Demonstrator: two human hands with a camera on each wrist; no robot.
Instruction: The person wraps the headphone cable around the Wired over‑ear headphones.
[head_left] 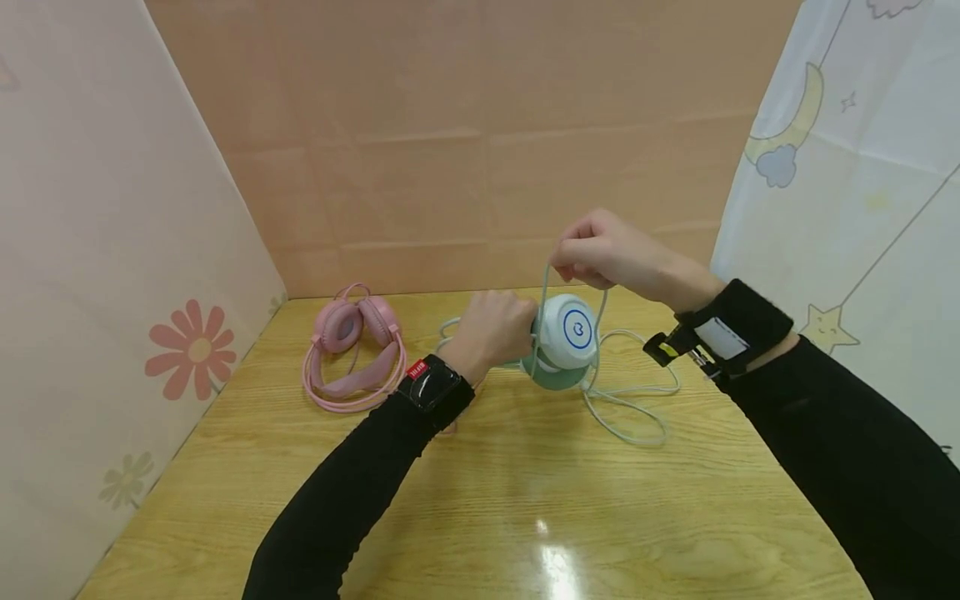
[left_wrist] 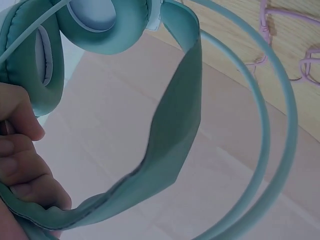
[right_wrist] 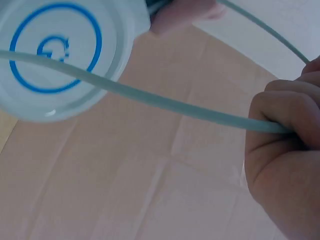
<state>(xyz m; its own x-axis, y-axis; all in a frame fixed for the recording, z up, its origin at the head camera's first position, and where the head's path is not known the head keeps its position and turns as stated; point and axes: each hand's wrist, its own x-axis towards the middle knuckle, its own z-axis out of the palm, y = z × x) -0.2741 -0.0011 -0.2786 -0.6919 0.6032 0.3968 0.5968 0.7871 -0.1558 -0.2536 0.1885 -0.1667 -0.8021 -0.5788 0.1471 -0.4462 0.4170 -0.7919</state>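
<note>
My left hand (head_left: 498,333) grips the headband (left_wrist: 172,115) of a mint-green headset (head_left: 567,332), holding it above the table. One white ear cup (right_wrist: 55,55) with a blue ring and logo faces the head camera; in the left wrist view, the two green ear cushions (left_wrist: 105,37) show. Raised above the cup, my right hand (head_left: 618,258) holds a stretch of the pale green cable (right_wrist: 170,104) in curled fingers. The cable runs down from it on both sides of the cup. More loops of cable (head_left: 633,437) trail to the right of the headset.
Pink headphones (head_left: 381,321) with their cable wound about them lie on the wooden table (head_left: 570,500) to the left. A peach cloth backdrop (head_left: 420,150) stands behind. Patterned white sheets hang at the left (head_left: 112,233) and right (head_left: 862,208).
</note>
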